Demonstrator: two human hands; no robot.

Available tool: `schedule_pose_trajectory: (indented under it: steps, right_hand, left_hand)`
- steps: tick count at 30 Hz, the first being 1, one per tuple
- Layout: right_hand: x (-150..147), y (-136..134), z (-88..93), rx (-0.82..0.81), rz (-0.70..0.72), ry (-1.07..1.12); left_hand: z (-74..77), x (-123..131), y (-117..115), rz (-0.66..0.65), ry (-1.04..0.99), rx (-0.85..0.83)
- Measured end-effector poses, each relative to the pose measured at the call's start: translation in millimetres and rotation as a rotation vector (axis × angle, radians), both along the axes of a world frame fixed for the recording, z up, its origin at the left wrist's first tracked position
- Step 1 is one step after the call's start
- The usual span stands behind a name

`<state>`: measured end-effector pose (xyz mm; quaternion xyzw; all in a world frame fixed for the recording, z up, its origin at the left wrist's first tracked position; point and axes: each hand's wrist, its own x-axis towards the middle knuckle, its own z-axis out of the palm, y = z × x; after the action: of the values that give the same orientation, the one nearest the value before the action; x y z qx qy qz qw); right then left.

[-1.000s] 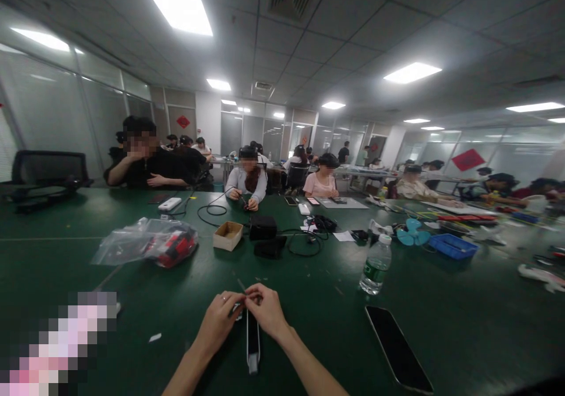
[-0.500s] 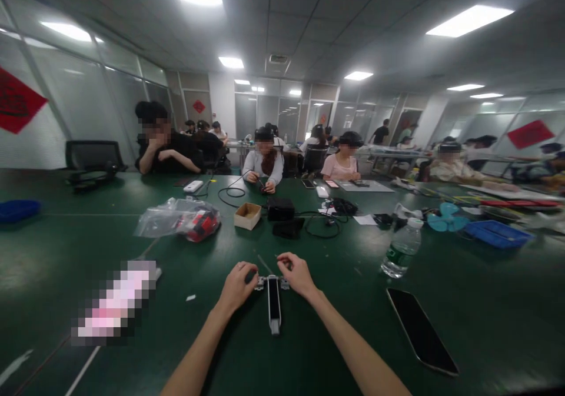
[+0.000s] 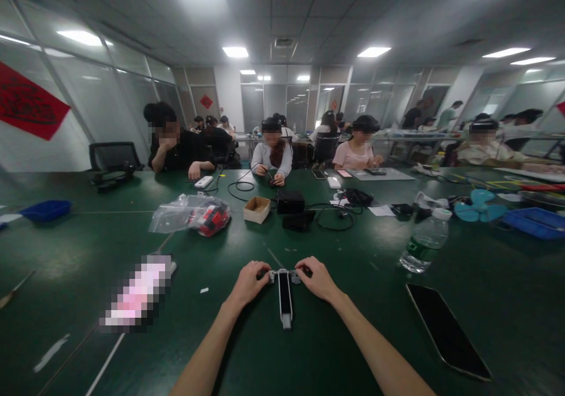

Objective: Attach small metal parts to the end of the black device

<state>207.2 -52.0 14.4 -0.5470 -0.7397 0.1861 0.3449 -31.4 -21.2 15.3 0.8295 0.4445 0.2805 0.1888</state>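
Observation:
A narrow grey device with a long black top face (image 3: 285,296) lies on the green table, its blunt grey end towards me. Small grey jointed parts stick out on both sides near its far end. My left hand (image 3: 249,280) is closed, thumb and fingers pinching the left side part (image 3: 272,276). On the opposite side my right hand (image 3: 316,278) pinches the right side part (image 3: 295,276) in the same way. A thin strip (image 3: 276,259) reaches beyond the device's far end. The exact kind of device cannot be made out.
To the right are a dark phone (image 3: 445,330) and a water bottle (image 3: 426,242). A blurred-out phone (image 3: 139,293) with cables lies left. Beyond are a plastic bag (image 3: 194,215), a small open box (image 3: 256,210) and black cables (image 3: 338,222). Several people sit across the table.
My right hand has come down from above the device onto its right side part. My left hand's fingers have straightened slightly at the left part. The whole view has shifted, moving things rightward.

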Motion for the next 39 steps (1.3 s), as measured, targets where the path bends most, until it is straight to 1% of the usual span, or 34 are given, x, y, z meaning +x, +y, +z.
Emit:
schedule_pose_trajectory:
  steps: [5,9,17,21,26,32,39]
  right_hand:
    - [0.2,-0.3,-1.8,0.015,0.027,-0.034]
    - [-0.1,0.0,-2.6,0.006,0.035,-0.05]
    - [0.3,2.2,-6.3,0.01,0.039,-0.058]
    - [1.8,2.9,-8.1,-0.015,0.038,-0.067]
    - [0.8,1.0,-5.6,-0.034,0.026,-0.068]
    - [-0.5,-0.7,-2.5,-0.044,0.024,-0.06]
    - [-0.3,-0.5,-3.9,-0.04,0.027,-0.062]
  left_hand:
    - [3.6,3.9,-1.8,-0.016,0.029,-0.025]
    - [7.4,6.5,-3.8,0.002,0.039,-0.037]
    - [4.4,7.1,-2.3,0.029,0.053,-0.044]
    - [6.4,6.8,-3.6,0.028,0.03,-0.067]
    - [9.1,6.4,-4.8,0.027,0.028,-0.071]
    - [6.2,6.1,-4.6,0.009,0.004,-0.054]
    - [7.9,7.0,-5.3,0.02,-0.011,-0.045]
